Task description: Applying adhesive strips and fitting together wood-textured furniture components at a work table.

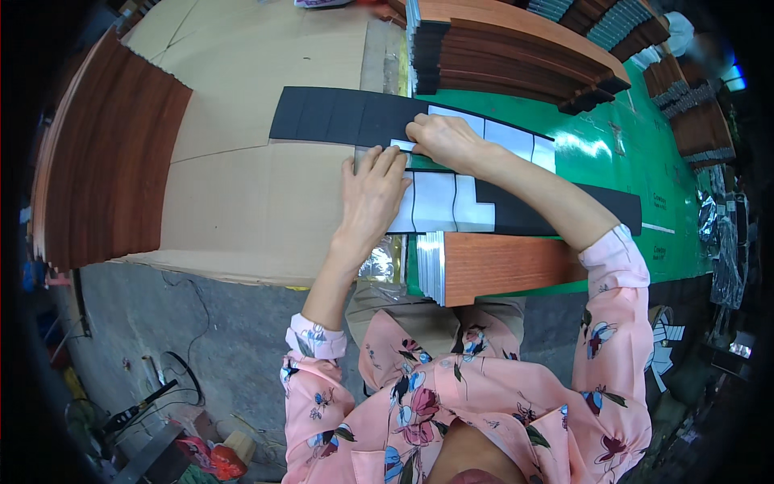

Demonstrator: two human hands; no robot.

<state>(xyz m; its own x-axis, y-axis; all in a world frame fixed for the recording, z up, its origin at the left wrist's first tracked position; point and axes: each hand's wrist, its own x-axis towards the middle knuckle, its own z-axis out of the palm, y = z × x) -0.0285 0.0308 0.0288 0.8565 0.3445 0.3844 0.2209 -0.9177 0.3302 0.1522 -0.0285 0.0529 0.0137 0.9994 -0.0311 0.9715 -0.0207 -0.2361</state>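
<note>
A long black sheet (330, 117), scored across into panels, lies over the cardboard and the green surface; white backing (516, 143) covers its right part. Nearer me lies a second black sheet (564, 211) with white backing (435, 202) on its left. My left hand (372, 194) rests palm down between the two, fingers stretched out, tips by the upper sheet's lower edge. My right hand (445, 143) is closed over the upper sheet, fingertips pinched at a small white piece (403, 145) near the left fingertips. The fingers partly hide that piece.
Reddish-brown wooden boards (113, 153) stand stacked at the left, with another tall stack (516, 52) at the back. A short stack of boards (508, 262) sits at the near table edge. Cardboard (234, 206) covers the left side; green sheeting (613, 153) the right.
</note>
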